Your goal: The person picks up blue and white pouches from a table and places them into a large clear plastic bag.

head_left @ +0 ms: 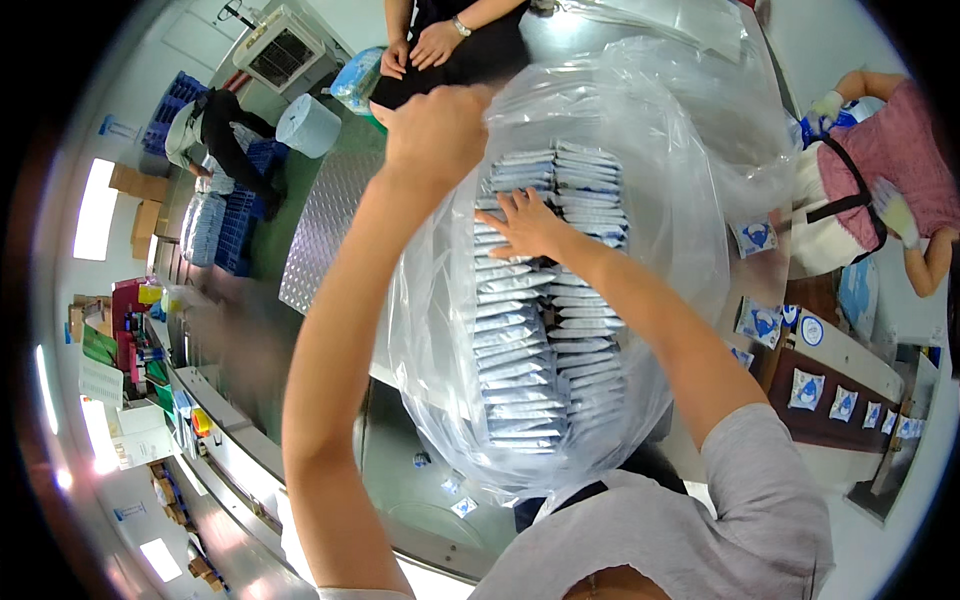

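Note:
A large clear plastic bag [675,290] stands in front of me, holding two columns of small white-and-blue packets [515,370] stacked in tight rows. My left hand [437,128] is raised at the bag's far left edge, its fingers closed on the plastic. Inside the mouth of the bag, my right hand [527,226] rests on the upper part of the left column with fingers spread. The packets under its palm are partly hidden.
A metal table [335,230] lies under and beside the bag. Loose packets [756,238] lie at the right, near a conveyor [825,410] carrying several more. A person's hands [435,45] show across the table; a gloved co-worker [895,205] stands at right, another person [235,140] bends at far left.

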Demonstrator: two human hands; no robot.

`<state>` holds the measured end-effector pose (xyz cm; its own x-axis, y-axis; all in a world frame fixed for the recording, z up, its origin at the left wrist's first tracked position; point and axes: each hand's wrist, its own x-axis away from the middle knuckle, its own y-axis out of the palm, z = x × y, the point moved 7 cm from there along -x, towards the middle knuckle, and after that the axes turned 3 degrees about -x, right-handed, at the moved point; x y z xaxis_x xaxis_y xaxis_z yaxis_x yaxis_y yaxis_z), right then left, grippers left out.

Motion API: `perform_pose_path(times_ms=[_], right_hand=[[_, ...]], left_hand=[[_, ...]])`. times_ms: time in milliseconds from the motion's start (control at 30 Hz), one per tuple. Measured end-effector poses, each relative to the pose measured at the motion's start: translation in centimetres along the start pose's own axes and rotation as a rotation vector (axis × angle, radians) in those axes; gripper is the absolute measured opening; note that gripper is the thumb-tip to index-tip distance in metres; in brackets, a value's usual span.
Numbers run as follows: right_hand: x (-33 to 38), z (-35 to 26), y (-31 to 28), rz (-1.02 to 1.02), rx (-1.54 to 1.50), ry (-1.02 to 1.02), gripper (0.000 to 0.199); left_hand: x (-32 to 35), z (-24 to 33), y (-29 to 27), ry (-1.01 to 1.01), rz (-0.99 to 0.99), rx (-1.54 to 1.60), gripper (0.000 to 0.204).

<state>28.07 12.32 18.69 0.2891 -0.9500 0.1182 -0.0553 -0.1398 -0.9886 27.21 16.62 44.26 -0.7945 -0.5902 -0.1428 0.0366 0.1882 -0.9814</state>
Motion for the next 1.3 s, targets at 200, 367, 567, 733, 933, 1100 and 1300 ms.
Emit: perform_pose_path(times_ms=[200, 367, 567, 733, 933, 1100, 1300], right_hand=[[4.7, 1.6, -4.4, 0.371, -0.175, 0.048, 0.069], [25.0, 5.0, -9.5, 0.831, -0.807, 0.346, 0.035], [45.0, -2.5, 7.8, 0.566, -1.044, 0.795, 0.014], [50.4, -8.6, 18.8, 0.148, -0.891, 0.704, 0.022], [50.6, -9.3, 18.6, -0.071, -0.732, 0.698, 0.031], [53.4, -4.8, 17.3, 0.059, -0.981, 0.575, 0.025], [73.4, 15.4, 7.9, 0.427, -0.605, 0.880, 0.022]], left_hand=[[8.0, 1.9, -8.7, 0.119, 0.301, 0.506, 0.037], [24.3, -0.9, -7.5, -0.327, 0.392, 0.468, 0.030], [31.9, 16.4, 1.1, 0.088, -0.270, 0.490, 0.081], [30.4, 18.4, 7.7, 0.004, -0.785, 0.102, 0.063], [24.3, 29.6, 2.6, 0.231, -0.024, 0.782, 0.033], [28.3, 44.4, 12.1, 0.444, -0.520, 0.873, 0.038], [34.3, 48.8, 21.7, 0.593, -0.747, 0.705, 0.049]])
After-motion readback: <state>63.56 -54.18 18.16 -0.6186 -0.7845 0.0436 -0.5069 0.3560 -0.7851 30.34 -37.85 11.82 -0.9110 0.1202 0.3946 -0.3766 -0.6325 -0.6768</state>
